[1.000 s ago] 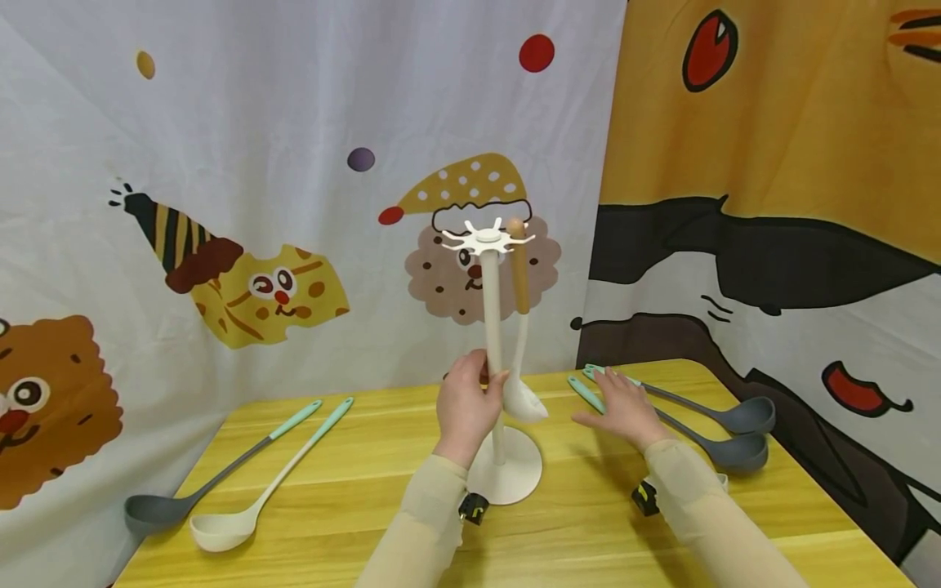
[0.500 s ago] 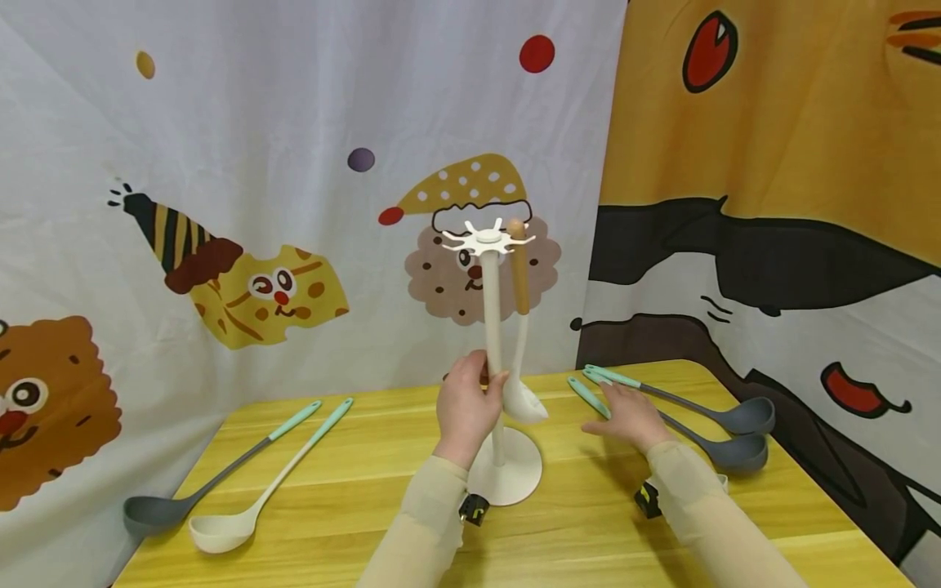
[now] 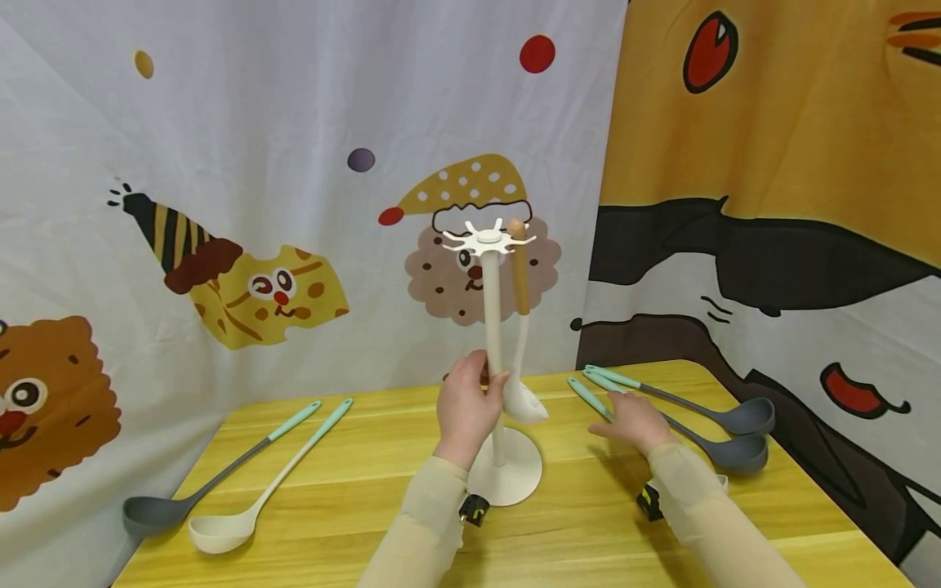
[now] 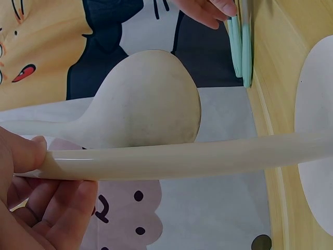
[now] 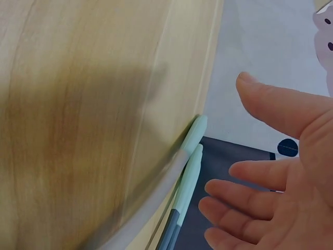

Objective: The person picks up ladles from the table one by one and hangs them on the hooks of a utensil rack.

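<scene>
In the head view my left hand [image 3: 469,404] grips the pole of a white utensil stand [image 3: 492,310], thumb on one side and fingers round the other. From the stand's hooked top hangs a white ladle [image 3: 521,282] with a wooden handle; its bowl faces the left wrist camera beside the pole. My right hand [image 3: 635,420] hovers over the ladles at the right, fingers loosely extended and holding nothing. Below its fingers in the right wrist view lie mint-green handles: one on a pale-shafted utensil [image 5: 196,132], others on grey ladles [image 3: 738,453].
On the table's left side lie a grey ladle [image 3: 158,513] and a cream ladle [image 3: 224,529], both with mint handles. The stand's round base [image 3: 518,478] rests mid-table. Printed curtains [image 3: 412,73] rise behind the wooden table [image 3: 353,482] and along its right side.
My right hand has drifted slightly right and back toward me, still over the ladles. The left hand, the stand and the hanging ladle have stayed put.
</scene>
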Demonstrator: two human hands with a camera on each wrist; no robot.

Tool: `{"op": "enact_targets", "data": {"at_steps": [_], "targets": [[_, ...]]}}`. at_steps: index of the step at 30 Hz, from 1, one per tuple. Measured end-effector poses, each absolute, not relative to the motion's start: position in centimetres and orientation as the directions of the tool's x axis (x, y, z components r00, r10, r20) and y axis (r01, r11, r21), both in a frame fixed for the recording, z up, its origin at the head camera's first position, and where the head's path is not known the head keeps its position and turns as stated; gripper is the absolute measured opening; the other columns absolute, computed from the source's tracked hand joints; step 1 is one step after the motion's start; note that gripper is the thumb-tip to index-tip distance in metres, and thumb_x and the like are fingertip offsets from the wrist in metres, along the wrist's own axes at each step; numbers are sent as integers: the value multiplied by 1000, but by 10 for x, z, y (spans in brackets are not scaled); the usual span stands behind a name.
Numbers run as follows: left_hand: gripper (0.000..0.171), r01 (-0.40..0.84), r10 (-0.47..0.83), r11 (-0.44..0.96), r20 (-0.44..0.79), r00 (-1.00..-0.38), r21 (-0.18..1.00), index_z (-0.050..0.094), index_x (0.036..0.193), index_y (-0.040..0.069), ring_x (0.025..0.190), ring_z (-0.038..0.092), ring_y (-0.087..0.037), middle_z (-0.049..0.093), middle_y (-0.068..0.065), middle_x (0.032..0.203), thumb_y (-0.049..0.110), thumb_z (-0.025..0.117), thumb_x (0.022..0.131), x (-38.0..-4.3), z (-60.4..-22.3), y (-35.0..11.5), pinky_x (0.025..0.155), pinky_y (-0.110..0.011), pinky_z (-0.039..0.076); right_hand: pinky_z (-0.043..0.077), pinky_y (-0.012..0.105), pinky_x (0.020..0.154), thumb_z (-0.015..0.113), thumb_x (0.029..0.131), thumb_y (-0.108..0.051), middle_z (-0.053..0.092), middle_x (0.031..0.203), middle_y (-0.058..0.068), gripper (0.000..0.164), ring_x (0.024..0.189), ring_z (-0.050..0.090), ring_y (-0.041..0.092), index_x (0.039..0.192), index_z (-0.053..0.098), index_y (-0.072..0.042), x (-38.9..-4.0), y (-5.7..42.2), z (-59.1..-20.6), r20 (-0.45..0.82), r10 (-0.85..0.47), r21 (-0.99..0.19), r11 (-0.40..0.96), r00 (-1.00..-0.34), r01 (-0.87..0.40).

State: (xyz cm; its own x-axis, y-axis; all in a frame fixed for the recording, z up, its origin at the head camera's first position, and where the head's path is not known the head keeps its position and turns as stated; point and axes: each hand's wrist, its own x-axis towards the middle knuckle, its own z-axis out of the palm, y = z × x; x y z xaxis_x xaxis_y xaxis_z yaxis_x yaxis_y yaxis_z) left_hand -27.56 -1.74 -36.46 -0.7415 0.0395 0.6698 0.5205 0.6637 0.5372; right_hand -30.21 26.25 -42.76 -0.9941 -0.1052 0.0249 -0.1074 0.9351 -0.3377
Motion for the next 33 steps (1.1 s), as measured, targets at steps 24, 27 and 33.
{"op": "enact_targets", "data": {"at_steps": [24, 27, 33], "targets": [[17, 515, 39, 669, 666, -745, 536, 66, 99, 10, 74, 61, -18, 61, -2, 84, 20, 75, 90, -275, -363, -17, 62, -29, 54, 44, 38, 59, 75, 87, -28, 51, 71, 7, 33, 62, 49, 22, 87, 59, 1, -297, 266, -432, -9, -48, -337, 941, -999, -42], [17, 514, 37, 671, 668, -743, 534, 66, 100, 9, 74, 62, -18, 61, -2, 84, 20, 75, 90, -275, -364, -17, 62, -29, 54, 39, 35, 56, 75, 87, -28, 48, 67, 7, 33, 59, 45, 21, 78, 53, -5, -295, 264, -432, -6, -42, -337, 941, -999, -38], [17, 510, 38, 670, 662, -748, 539, 66, 99, 9, 75, 62, -18, 61, -2, 84, 20, 75, 90, -275, -364, -17, 62, -29, 54, 38, 34, 56, 74, 88, -29, 48, 67, 7, 33, 59, 45, 21, 78, 53, -5, -294, 263, -430, -28, -22, -332, 943, -999, -12]]}}
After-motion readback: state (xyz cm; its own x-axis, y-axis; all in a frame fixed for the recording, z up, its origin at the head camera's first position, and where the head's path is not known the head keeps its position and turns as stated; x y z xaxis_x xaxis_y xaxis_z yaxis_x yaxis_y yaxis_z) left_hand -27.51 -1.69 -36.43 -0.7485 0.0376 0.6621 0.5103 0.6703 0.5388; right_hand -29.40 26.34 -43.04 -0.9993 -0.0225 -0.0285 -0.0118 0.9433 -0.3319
